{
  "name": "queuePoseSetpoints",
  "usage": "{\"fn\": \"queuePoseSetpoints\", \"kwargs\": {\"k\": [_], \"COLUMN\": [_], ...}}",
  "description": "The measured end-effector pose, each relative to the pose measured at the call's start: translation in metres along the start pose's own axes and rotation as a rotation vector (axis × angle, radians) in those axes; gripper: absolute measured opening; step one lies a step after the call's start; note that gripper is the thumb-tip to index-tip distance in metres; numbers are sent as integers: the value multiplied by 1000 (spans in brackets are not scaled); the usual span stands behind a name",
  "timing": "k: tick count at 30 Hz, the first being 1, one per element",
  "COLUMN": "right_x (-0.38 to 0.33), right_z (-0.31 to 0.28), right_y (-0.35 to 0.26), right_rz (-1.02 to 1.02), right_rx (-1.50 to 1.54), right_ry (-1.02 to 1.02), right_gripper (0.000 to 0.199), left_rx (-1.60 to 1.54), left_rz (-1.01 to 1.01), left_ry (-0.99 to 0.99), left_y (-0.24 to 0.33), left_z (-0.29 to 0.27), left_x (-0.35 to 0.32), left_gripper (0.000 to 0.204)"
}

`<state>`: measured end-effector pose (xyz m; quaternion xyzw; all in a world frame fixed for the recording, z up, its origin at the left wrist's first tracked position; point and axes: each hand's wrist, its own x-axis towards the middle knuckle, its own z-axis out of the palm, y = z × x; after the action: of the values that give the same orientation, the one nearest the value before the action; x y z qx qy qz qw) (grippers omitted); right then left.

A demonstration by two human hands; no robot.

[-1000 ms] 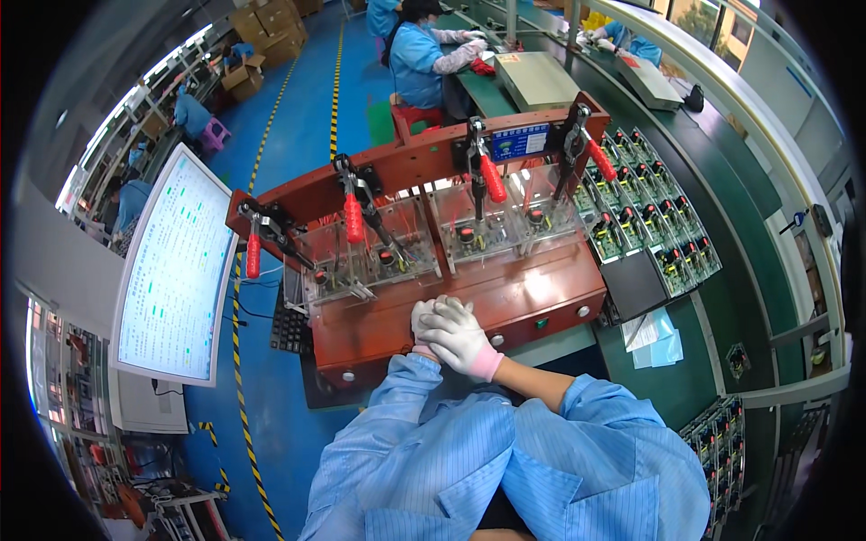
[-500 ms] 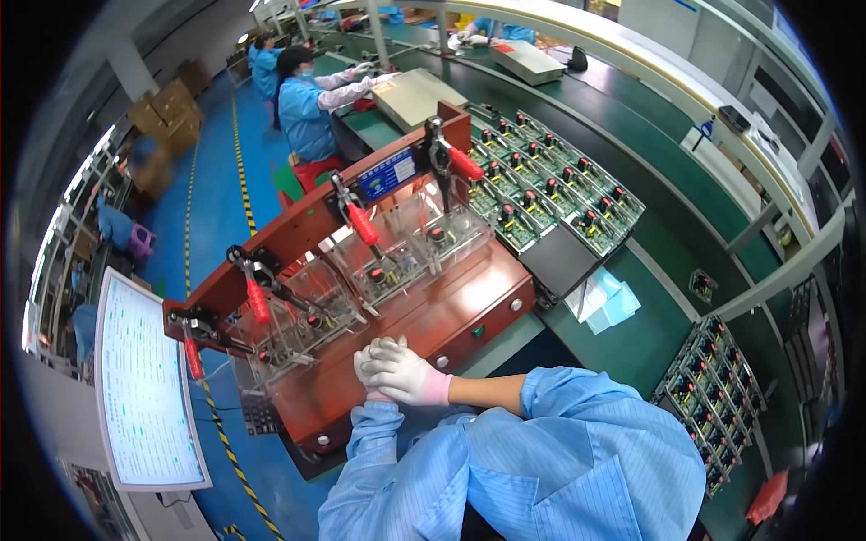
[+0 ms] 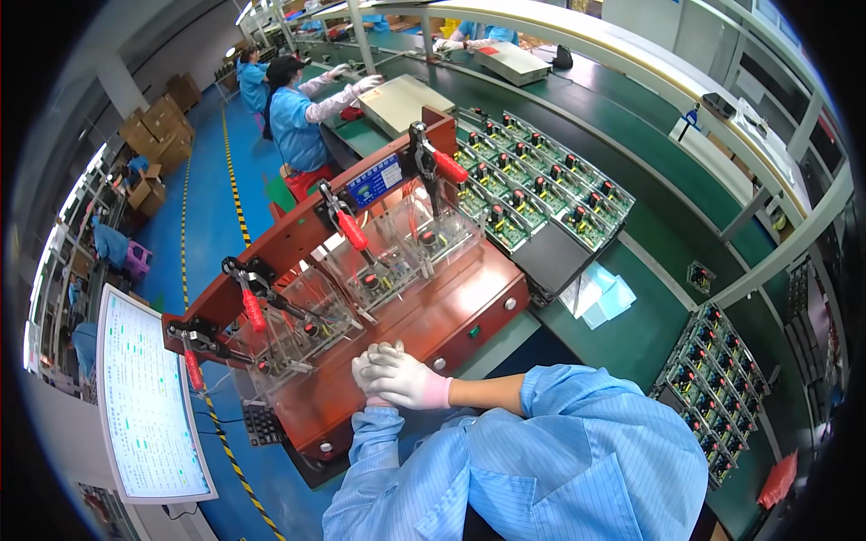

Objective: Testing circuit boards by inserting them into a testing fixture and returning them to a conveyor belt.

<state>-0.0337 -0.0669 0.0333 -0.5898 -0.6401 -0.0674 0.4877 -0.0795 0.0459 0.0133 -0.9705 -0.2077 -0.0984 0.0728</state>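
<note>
My right hand point(image 3: 408, 378), in a white glove with a pink cuff, is folded over my left hand point(image 3: 362, 371), also gloved in white. The two are clasped with fingers closed, and no tool or part shows in them; much of the left hand is covered. They are at the front edge of a reddish-brown test fixture point(image 3: 397, 338). Behind them, red-handled toggle clamps point(image 3: 354, 232) line the fixture's back wall. Below the clamps, clear plastic covers point(image 3: 370, 275) sit over circuit boards with dark round parts.
A monitor point(image 3: 149, 397) stands left, beside a dark keypad point(image 3: 262, 424). Right of the fixture are a rack of green circuit boards point(image 3: 541, 185), a black tray point(image 3: 550, 257) and blue sheets point(image 3: 609, 299). Another board rack point(image 3: 713, 388) lies farther right. A co-worker point(image 3: 298, 126) handles a flat metal case point(image 3: 406, 104).
The view has shifted slightly, so the fixture and board racks appear a little farther left. My hands stay clasped in the same place.
</note>
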Motion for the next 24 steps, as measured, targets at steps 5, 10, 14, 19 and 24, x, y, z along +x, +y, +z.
{"fn": "queuePoseSetpoints", "kwargs": {"k": [5, 10, 14, 19, 24], "right_x": [-3, -3, -3, -4, -4], "right_z": [0, 1, -1, -1, 3], "right_y": [0, -2, -3, -2, -2], "right_rz": [4, 2, 6, 5, -3], "right_rx": [-25, -37, -33, -22, -26], "right_ry": [-14, -2, -1, -18, -12], "right_gripper": [27, 26, 27, 28, 28], "left_rx": [-51, -168, -222, -89, -133], "left_rz": [-20, 5, 34, 4, -15], "left_ry": [-73, -11, 75, 76, 28], "left_y": [3, 0, -1, 3, -1], "left_z": [-3, 6, 9, 2, 7], "left_x": [2, 1, -2, 0, -3], "left_gripper": [37, 37, 37, 36, 36]}}
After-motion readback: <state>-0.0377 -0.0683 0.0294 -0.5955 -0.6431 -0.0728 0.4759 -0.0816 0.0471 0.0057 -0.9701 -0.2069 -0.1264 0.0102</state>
